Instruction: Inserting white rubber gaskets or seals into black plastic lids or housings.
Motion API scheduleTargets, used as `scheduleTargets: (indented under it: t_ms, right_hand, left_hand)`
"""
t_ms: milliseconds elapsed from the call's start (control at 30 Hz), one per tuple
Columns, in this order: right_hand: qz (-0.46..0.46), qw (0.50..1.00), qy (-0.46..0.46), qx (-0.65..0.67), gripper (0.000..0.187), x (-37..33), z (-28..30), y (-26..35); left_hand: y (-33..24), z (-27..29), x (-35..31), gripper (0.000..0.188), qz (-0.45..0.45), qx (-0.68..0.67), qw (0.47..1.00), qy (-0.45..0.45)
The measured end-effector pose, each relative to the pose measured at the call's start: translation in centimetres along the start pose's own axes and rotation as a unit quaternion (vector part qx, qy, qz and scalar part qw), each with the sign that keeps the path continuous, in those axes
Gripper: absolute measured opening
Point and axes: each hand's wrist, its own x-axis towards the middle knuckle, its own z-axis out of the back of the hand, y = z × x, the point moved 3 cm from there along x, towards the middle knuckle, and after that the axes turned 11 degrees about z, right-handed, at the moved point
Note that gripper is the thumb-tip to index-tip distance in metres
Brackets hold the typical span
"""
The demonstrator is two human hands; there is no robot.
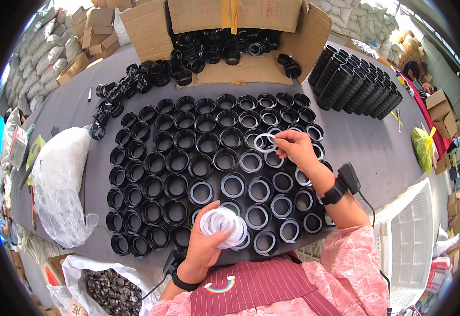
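My left hand (207, 243) is closed round a stack of thin white rings (223, 225), held low over the near edge of the table. Farther up and to the right, my right hand (295, 147) pinches a single white ring (265, 142) above the rows of black rings. These short, round black rings (176, 185) stand in rows over the table's middle. Many toward the right and near side, such as one black ring (259, 189), carry a pale ring inside the rim. Those on the left show plain black rims.
An open cardboard box (251, 71) at the back spills loose black rings (130, 84). Stacked black columns (353, 84) stand back right. A clear plastic bag (61, 184) lies left, a sack of dark parts (111, 289) below it. A white plastic crate (406, 253) sits right, beside a yellow bag (423, 148).
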Motion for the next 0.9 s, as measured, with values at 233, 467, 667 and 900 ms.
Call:
scheduleTargets:
  t_ms: [233, 467, 667, 900]
  right_hand:
    - [0.005, 1.000, 0.014, -0.018, 0.011, 2.2, -0.9, -0.7]
    - [-0.011, 1.000, 0.006, 0.019, 0.011, 3.5, -1.6, -2.6]
    - [-0.004, 0.999, 0.010, -0.046, 0.015, 4.0, -2.1, -3.2]
    - [0.137, 0.914, 0.082, -0.372, 0.019, 3.3, -2.7, -0.2]
  left_hand:
    - [-0.4, 0.3, 0.5, 0.066, -0.002, -0.010, 1.000, -0.016]
    - [-0.3, 0.6, 0.6, 0.067, -0.002, -0.019, 1.000, -0.023]
    - [-0.3, 0.7, 0.4, 0.067, 0.000, -0.020, 1.000, -0.020]
    - [-0.3, 0.8, 0.1, 0.067, -0.006, -0.015, 1.000, -0.012]
